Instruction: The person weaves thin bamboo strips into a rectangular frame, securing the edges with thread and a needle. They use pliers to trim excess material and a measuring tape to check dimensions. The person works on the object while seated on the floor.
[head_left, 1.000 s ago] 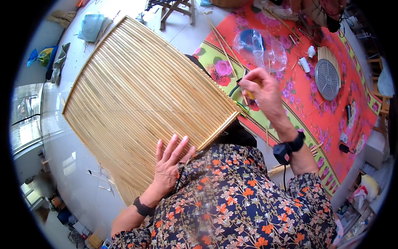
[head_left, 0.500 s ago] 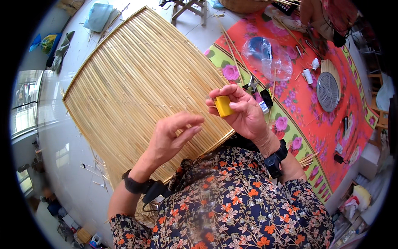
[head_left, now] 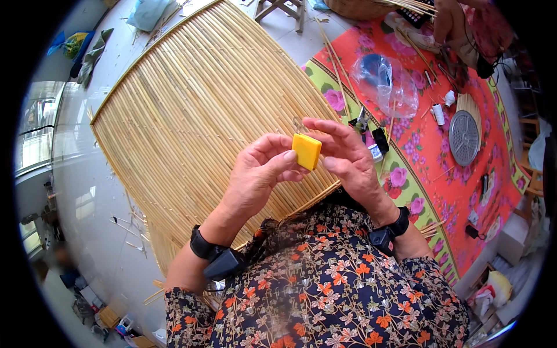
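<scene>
My left hand holds a small flat yellow case between thumb and fingers, with a thin wire-like bit showing above it. My right hand is open around the case's right side, fingers curved and apart, its thumb just beside the edge; whether a fingertip touches it I cannot tell. Both hands are over a large curved panel of thin bamboo sticks, whose lower edge lies against my floral-clad body.
A red floral mat holds a plastic bag, white spools, a grey perforated disc, tools and sticks. Another person is at the upper right. A wooden stool and basket stand behind.
My left hand has lifted from the panel and taken hold of the yellow case. My right hand has brought the case leftward over the panel and has loosened its fingers.
</scene>
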### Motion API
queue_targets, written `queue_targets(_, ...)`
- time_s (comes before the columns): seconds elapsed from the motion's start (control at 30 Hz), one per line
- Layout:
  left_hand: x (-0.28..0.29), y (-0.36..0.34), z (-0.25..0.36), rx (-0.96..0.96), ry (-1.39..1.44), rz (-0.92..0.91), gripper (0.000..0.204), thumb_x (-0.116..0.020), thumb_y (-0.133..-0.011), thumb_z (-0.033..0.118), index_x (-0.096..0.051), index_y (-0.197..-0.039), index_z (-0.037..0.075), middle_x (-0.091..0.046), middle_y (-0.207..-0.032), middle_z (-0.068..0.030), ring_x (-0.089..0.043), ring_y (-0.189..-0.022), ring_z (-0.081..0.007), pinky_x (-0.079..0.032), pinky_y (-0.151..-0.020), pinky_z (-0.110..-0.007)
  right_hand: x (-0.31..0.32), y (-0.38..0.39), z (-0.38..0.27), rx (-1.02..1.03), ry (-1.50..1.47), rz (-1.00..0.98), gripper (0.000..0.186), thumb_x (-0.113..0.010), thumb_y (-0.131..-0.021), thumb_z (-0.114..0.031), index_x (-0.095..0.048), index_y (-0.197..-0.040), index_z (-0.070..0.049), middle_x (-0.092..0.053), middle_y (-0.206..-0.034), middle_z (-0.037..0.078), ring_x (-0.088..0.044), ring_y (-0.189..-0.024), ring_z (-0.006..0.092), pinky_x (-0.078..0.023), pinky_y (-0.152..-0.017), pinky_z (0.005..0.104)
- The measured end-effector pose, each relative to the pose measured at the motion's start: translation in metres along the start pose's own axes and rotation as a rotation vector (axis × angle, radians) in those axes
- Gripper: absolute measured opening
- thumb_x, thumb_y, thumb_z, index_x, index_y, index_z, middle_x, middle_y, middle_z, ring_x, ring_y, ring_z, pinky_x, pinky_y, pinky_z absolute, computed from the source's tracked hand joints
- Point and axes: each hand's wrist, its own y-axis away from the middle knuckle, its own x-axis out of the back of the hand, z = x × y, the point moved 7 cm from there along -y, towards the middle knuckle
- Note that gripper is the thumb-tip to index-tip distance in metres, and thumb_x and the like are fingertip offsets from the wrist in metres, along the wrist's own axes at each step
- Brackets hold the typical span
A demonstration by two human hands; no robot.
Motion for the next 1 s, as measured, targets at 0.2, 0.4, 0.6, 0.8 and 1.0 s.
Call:
queue_targets(0.2, -0.001, 0.007, -0.01, 0.139, 0.21, -0.058, 0.024, -0.061, -0.098, 0.016, -0.056, -0.118, 0.004, -0.066, -0.099, -0.0091, -0.068, -0.084, -0.017, -0.058, -0.073, -0.028, -0.007, -0.011, -0.018, 0.18, 0.552, -0.114, 0.038, -0.065, -0.089, -0.001, -0.06, -0.126, -0.004, -0.062, -0.126, 0.013, -0.054, -0.125, 0.0215, -0.042, -0.106, 0.0361)
queue_targets(0.4, -0.004, 0.011, -0.01, 0.178, 0.109, -0.11, 0.022, -0.057, -0.1, 0.018, -0.057, -0.117, 0.004, -0.068, -0.094, -0.0092, -0.071, -0.081, -0.0187, -0.059, -0.073, -0.03, 0.0, -0.012, -0.009, 0.057, 0.456, -0.1, 0.028, -0.068, -0.09, -0.004, -0.063, -0.117, -0.001, -0.067, -0.11, 0.007, -0.063, -0.105, 0.0156, -0.049, -0.095, 0.0303)
queue_targets(0.6, 0.005, 0.015, 0.006, -0.03, -0.168, -0.068, 0.023, -0.058, -0.101, 0.019, -0.059, -0.116, 0.002, -0.07, -0.095, -0.0097, -0.071, -0.083, -0.0184, -0.059, -0.074, -0.03, 0.006, -0.006, 0.003, -0.163, 0.228, 0.072, 0.024, -0.068, -0.092, -0.007, -0.063, -0.114, 0.001, -0.068, -0.107, 0.005, -0.064, -0.098, 0.0106, -0.051, -0.089, 0.0263)
queue_targets(0.8, 0.007, 0.018, 0.022, -0.254, -0.346, 0.034, 0.021, -0.061, -0.098, 0.009, -0.062, -0.117, 0.0, -0.07, -0.097, -0.0092, -0.07, -0.086, -0.0175, -0.059, -0.077, -0.028, 0.006, -0.004, 0.014, -0.256, 0.138, 0.071, 0.027, -0.068, -0.091, -0.012, -0.064, -0.114, 0.001, -0.068, -0.106, 0.005, -0.064, -0.098, 0.0104, -0.051, -0.089, 0.0263)
queue_targets(1.0, -0.005, 0.025, 0.05, -0.578, -0.837, -0.017, 0.022, -0.066, -0.09, -0.002, -0.069, -0.112, 0.002, -0.07, -0.095, -0.0091, -0.07, -0.086, -0.0167, -0.058, -0.073, -0.026, 0.003, 0.0, 0.02, -0.346, 0.07, 0.065, 0.027, -0.069, -0.091, -0.014, -0.065, -0.114, 0.001, -0.068, -0.105, 0.004, -0.063, -0.097, 0.0099, -0.051, -0.09, 0.0268)
